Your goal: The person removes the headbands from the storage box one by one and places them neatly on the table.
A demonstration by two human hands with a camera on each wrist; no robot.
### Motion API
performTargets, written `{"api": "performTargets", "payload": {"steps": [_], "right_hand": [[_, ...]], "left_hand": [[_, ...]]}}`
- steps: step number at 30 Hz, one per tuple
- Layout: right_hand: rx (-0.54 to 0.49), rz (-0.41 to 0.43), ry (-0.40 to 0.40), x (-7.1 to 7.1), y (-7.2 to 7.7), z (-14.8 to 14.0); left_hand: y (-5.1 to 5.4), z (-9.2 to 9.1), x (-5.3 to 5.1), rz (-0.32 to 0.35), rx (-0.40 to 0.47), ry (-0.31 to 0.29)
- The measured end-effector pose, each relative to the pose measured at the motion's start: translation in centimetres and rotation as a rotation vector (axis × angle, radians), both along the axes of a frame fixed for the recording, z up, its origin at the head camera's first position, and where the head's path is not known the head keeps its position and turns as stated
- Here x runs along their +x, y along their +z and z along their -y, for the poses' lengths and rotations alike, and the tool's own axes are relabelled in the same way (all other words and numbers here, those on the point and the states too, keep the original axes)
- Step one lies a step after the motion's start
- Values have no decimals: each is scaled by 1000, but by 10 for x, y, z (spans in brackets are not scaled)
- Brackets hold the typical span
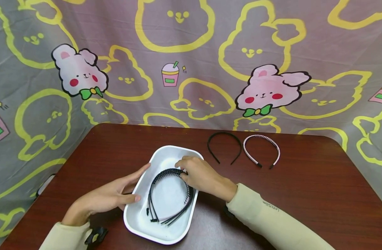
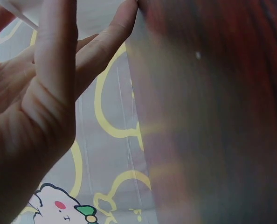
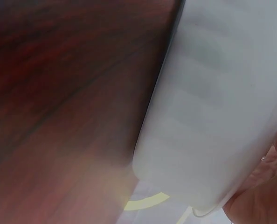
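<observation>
A white tray (image 1: 137,222) stands on the table, holding several thin toothed headbands (image 1: 165,172), mostly black, lying together with their arched tops toward the back. My left hand (image 1: 106,194) holds the tray's left side, its thumb over the rim and its other fingers along and under the outer wall. Over the tray's right rim reaches my right hand (image 1: 200,173), its curled fingers and thumb at the top of the headbands, pinching there. Its fingertips are partly hidden in the head view. In the right wrist view, the tray's outer wall (image 3: 208,107) hides most of that hand.
Behind and right of the tray, a black headband (image 1: 210,148) and a pink-and-black headband (image 1: 276,149) lie side by side on the brown table (image 1: 303,194). A patterned curtain (image 1: 197,62) hangs behind the table's far edge.
</observation>
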State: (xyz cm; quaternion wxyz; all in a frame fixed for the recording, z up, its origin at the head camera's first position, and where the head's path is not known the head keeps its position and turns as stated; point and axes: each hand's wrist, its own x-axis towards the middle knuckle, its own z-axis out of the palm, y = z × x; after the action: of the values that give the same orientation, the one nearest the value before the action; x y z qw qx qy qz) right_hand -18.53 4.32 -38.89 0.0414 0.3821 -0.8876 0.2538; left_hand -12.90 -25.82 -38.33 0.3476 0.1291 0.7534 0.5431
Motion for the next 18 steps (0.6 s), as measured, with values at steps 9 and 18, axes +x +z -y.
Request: {"api": "performTargets", "payload": {"steps": [9,18], "right_hand": [[-21,-17,-4,0,1,1],[-54,-21,2,-2,5,2]], "left_hand": [[0,1,0,4,7,0],[0,1,0,7,-1,7]]}}
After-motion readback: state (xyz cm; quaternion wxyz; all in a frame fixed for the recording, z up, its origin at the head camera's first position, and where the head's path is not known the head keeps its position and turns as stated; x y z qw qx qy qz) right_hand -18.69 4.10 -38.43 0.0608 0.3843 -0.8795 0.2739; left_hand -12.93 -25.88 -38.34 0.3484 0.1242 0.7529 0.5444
